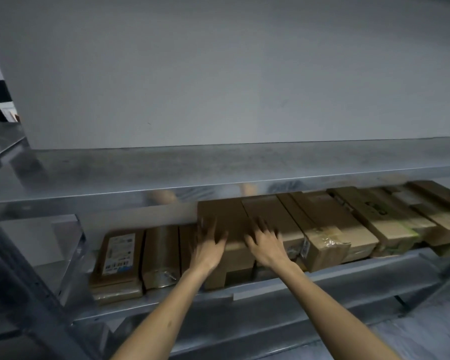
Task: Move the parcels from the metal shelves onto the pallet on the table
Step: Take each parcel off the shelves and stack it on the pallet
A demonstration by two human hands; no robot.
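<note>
With both grips released, left hand [209, 246] and right hand [266, 246] spread atop the tall brown cardboard parcel [225, 211] on the lower grey metal shelf [361, 272], I would clamp its 9 and 3 o'clock sides before pulling.

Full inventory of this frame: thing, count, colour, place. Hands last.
Metal shelves: two levels visible, grey, spanning the frame.
Parcels: roughly ten, exact count unclear, brown cardboard, in a row on the lower level.
Labelled parcel: one, brown with a white label, left end of the row.
Wall: one, pale grey, behind the shelves.
Floor: grey, bottom right.
Left hand: one, fingers spread, on the tall parcel mid-row.
Right hand: one, fingers spread, on the neighbouring parcel.
</note>
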